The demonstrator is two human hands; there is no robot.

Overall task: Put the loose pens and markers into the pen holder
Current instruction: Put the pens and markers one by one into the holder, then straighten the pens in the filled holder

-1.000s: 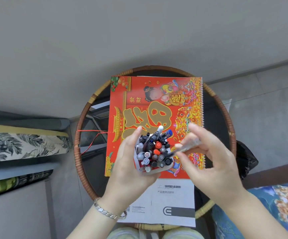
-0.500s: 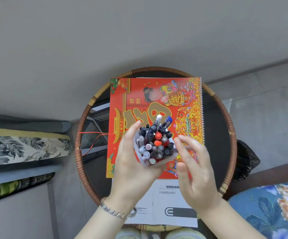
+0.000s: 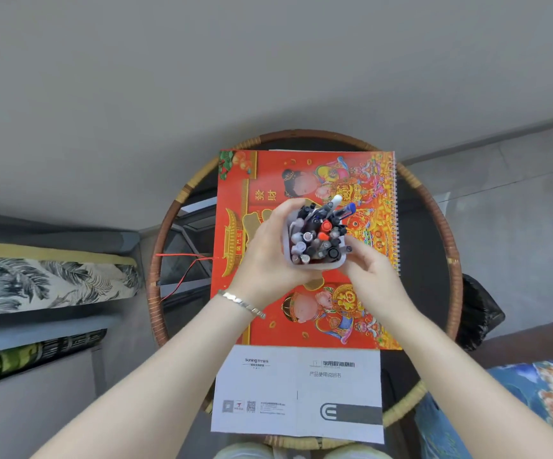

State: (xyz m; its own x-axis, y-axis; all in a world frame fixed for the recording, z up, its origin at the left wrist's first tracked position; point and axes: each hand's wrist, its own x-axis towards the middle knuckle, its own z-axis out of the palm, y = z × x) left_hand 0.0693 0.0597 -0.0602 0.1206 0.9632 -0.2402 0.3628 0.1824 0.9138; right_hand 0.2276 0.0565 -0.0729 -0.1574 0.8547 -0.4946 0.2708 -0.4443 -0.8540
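Note:
A white pen holder [image 3: 315, 265] packed with several pens and markers [image 3: 318, 233] is over the middle of the red calendar. My left hand [image 3: 268, 250] grips its left side, thumb along the far edge. My right hand [image 3: 368, 273] rests against its lower right corner, fingers touching the rim. No loose pen shows on the table. I cannot tell whether the holder's base touches the calendar.
A red and gold spiral-bound calendar [image 3: 305, 309] lies on a round rattan-rimmed glass table [image 3: 447, 260]. A white booklet [image 3: 298, 392] lies at the near edge. A red cord [image 3: 182, 273] trails left. A patterned cushion [image 3: 46, 279] is left, a black bag [image 3: 480, 313] right.
The clear pen that my right hand held a second ago is now in the holder. Both hands and the holder have moved away from me across the calendar.

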